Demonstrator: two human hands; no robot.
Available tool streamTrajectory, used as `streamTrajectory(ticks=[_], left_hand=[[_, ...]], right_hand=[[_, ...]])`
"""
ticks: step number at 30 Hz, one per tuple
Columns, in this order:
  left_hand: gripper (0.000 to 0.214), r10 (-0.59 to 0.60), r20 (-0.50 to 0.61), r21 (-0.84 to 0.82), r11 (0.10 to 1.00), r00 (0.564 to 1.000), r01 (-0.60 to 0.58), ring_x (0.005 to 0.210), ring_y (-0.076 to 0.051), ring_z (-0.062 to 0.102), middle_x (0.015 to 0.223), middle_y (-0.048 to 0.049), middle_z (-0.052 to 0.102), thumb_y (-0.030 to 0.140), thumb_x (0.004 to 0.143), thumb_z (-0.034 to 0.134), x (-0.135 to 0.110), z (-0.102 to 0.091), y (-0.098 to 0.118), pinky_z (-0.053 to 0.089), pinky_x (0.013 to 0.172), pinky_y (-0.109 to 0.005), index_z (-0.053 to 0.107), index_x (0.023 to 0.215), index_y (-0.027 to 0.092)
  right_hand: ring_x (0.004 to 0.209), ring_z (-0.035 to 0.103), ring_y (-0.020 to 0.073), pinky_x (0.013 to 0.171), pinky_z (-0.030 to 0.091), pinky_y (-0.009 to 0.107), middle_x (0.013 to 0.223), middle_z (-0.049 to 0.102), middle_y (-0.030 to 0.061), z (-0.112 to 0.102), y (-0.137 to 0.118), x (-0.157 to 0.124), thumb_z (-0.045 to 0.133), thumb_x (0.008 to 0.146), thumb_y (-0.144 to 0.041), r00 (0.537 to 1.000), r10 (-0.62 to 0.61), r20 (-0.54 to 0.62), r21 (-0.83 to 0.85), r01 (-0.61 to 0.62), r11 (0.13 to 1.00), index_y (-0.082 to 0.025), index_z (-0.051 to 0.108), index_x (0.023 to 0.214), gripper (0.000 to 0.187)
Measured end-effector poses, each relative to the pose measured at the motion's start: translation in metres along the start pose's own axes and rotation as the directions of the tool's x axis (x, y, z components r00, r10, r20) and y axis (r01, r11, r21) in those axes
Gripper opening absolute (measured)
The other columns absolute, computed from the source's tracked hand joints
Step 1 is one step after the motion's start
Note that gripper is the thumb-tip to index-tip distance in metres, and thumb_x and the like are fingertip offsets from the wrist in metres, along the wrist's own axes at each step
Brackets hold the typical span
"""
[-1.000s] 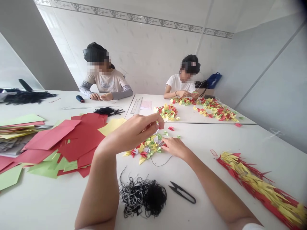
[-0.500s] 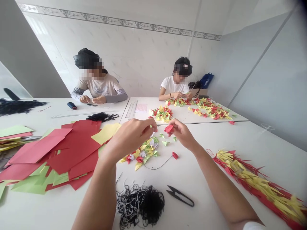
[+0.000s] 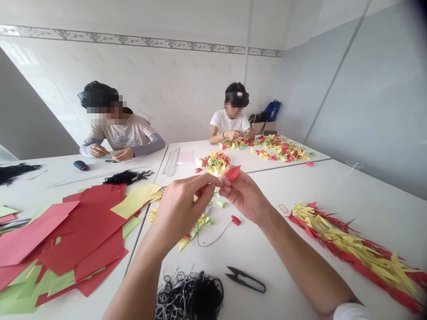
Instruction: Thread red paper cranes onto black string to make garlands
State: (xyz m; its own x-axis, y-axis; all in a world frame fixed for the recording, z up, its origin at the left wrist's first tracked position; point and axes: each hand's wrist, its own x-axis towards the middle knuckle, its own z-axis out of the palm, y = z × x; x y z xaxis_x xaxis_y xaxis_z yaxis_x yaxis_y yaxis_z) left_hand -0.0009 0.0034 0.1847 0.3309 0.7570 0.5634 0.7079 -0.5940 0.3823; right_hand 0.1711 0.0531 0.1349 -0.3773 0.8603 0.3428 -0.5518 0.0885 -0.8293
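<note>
Tapering to a tip, folded paper [image 3: 233, 174] (bright red).

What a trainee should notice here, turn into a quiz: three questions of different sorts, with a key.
1. What tool lies just right of the tangle of black and grey thread?
2. True or false: the foreground person's right hand holds a yellow paper shape.
3. How many people sit across the table? A) one B) two C) three

Key:
1. Black snips.
2. False; the folded paper is red.
3. B.
</note>
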Motion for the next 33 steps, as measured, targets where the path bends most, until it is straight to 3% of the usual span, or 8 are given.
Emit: streamTrajectory(ticks=[5, 11, 19, 33], left_hand=[[0.020, 0.009, -0.029, -0.012, 1.000, 1.000, -0.010, 0.052, -0.009, 0.050, 0.070, 0.0032, 0.067, 0.020, 0.095, 0.052, -0.0014, -0.0009, 0.0020, 0.039, 0.055, -0.023, 0.072, 0.098, 0.025], [0.020, 0.041, -0.039, 0.001, 0.999, 0.998, -0.041, 0.054, -0.008, 0.052, 0.081, 0.0027, 0.071, 0.021, 0.096, 0.052, -0.0042, -0.0022, 0.0013, 0.040, 0.054, -0.022, 0.071, 0.102, 0.025], [0.022, 0.005, -0.005, 0.067, 0.998, 1.000, -0.004, 0.056, -0.008, 0.053, 0.086, 0.0021, 0.073, 0.021, 0.097, 0.051, -0.0049, -0.0064, 0.0053, 0.041, 0.056, -0.021, 0.072, 0.103, 0.025], [0.020, 0.012, -0.032, 0.047, 0.999, 0.999, -0.011, 0.054, -0.007, 0.052, 0.083, 0.0030, 0.073, 0.022, 0.096, 0.053, -0.0050, -0.0046, 0.0047, 0.040, 0.055, -0.021, 0.072, 0.101, 0.024]], right_hand=[[0.065, 0.042, 0.0114, 0.067, 0.050, 0.029, 0.077, 0.044, -0.0024, 0.0056, -0.0050, -0.0037, 0.068, 0.085, -0.026, 1.000, 0.026, 0.015, 0.097, -0.028, 0.995, -0.023, 0.051, 0.083, 0.018], [0.064, 0.041, 0.0115, 0.066, 0.051, 0.029, 0.077, 0.044, -0.0015, 0.0075, -0.0063, -0.0053, 0.068, 0.086, -0.027, 1.000, 0.013, 0.000, 0.053, -0.013, 0.998, -0.022, 0.049, 0.077, 0.022], [0.067, 0.042, 0.0081, 0.067, 0.048, 0.021, 0.078, 0.047, -0.0020, 0.0068, -0.0043, -0.0063, 0.069, 0.088, -0.018, 0.997, 0.047, 0.054, 0.259, -0.059, 0.964, -0.018, 0.058, 0.077, 0.015], [0.067, 0.044, 0.0084, 0.067, 0.047, 0.021, 0.076, 0.049, -0.0027, 0.0092, -0.0046, -0.0055, 0.072, 0.086, -0.018, 0.999, 0.034, 0.011, 0.246, -0.035, 0.969, -0.019, 0.060, 0.077, 0.015]])
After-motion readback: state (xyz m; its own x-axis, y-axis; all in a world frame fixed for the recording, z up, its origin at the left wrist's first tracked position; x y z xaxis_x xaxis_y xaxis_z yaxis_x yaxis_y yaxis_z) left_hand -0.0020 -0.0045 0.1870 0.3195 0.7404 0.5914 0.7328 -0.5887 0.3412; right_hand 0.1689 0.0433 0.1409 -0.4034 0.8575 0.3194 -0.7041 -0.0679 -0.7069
